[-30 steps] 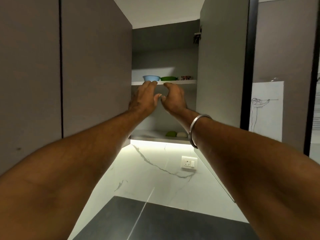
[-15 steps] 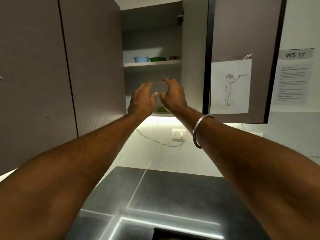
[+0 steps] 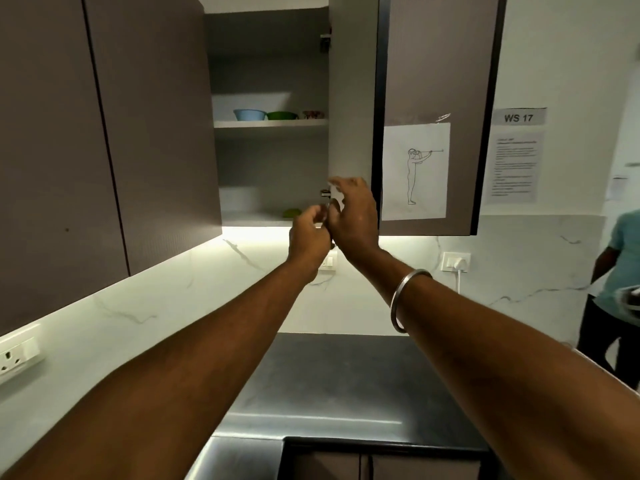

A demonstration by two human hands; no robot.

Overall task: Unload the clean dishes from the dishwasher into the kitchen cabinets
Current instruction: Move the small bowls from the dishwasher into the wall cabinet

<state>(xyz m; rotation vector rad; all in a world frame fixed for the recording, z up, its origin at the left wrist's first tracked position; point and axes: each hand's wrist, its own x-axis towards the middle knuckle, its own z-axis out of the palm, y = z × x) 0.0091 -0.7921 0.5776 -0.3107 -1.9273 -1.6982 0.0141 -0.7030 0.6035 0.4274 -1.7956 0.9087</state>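
Up on the upper shelf (image 3: 270, 124) of the open cabinet: blue bowl (image 3: 249, 114), green bowl (image 3: 282, 115) just beside it, patterned bowl (image 3: 314, 114) at the right end, all parked well back. Another green dish (image 3: 292, 212) down on the lower shelf, partly hidden behind the left hand (image 3: 309, 233). Left hand curled, knuckles to camera; cannot tell whether pinching anything. Right hand (image 3: 353, 216) just beside it, fingers loosely spread, holding nothing, hovering right at the lower hinge (image 3: 325, 193) of the open door (image 3: 349, 98). No dish showing in either hand; dishwasher out of view, so probably between loads. Trouble from here: knuckles or the bangle (image 3: 403, 299) clipping hinge or door edge on the way down; door left hanging open above the tabletop (image 3: 346, 375), asking for a bumped head; second person (image 3: 620, 271) close on the right, easy to collide with on a careless turn.
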